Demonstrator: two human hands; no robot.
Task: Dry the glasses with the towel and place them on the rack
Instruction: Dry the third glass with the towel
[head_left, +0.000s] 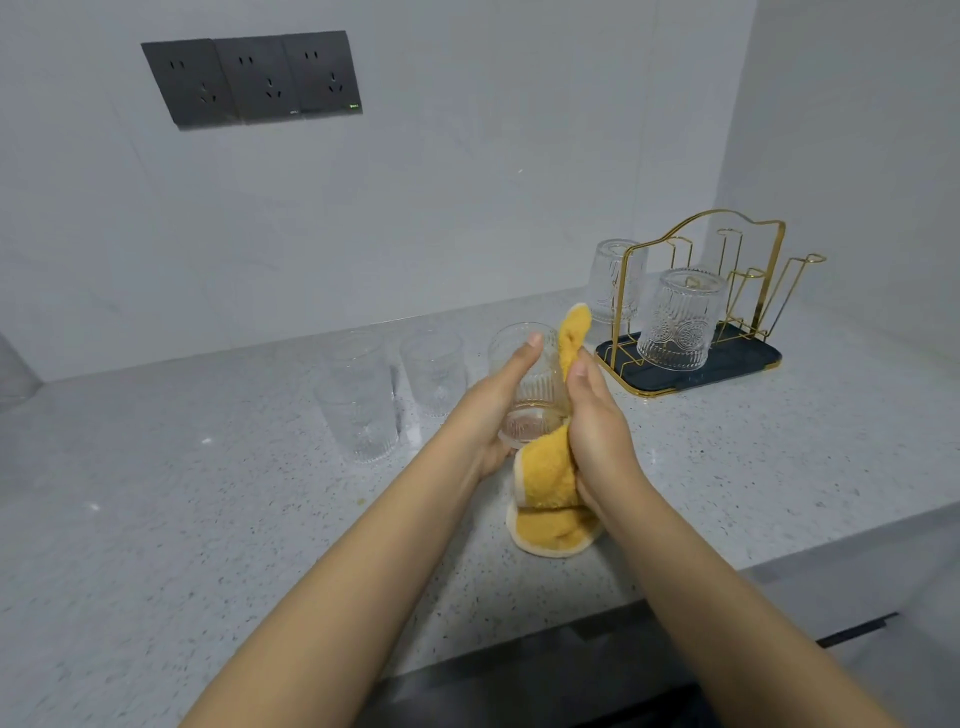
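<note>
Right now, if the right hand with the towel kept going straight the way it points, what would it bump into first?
Probably the gold rack. The right hand points up and away, past the towel, toward the rack's left end, where an upside-down glass hangs. Depth is hard to judge from this one view.

We see ribbed clear glass (530, 384), fluffy yellow terry cloth (550, 488), shiny gold wire rack (701, 228), speckled matt stone counter (208, 519).

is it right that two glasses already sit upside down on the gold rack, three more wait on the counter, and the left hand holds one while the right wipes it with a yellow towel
Not quite: the head view shows only two glasses waiting on the counter, a nearer glass and a farther glass, not three. The rest holds: two inverted glasses on the gold rack, and the left hand holds the held glass while the right hand wipes with the yellow towel.
</note>
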